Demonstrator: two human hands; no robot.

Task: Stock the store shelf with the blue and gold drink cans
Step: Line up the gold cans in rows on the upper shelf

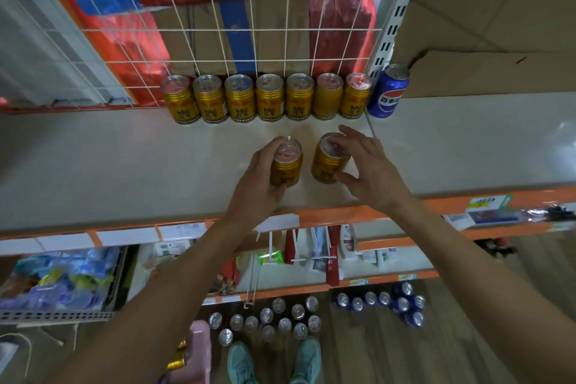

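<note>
Several gold cans (269, 98) stand in a row at the back of the white shelf (124, 159), against the wire grid. One blue can (387, 92) stands at the row's right end. In front of the row, my left hand (258, 178) grips a gold can (286, 164) upright on the shelf. My right hand (367, 162) curls around a second gold can (328, 159) just to the right, with fingers over its top and the thumb at its base. On the floor below stand several gold cans (271, 319) and several blue cans (386, 302).
A white wire grid (218, 29) backs the shelf, with cardboard and red and blue bags behind it. A slotted upright post (391, 19) stands by the blue can. The orange shelf edge (343, 215) runs below my wrists. Lower shelves hold small goods. My feet (274, 362) stand by the floor cans.
</note>
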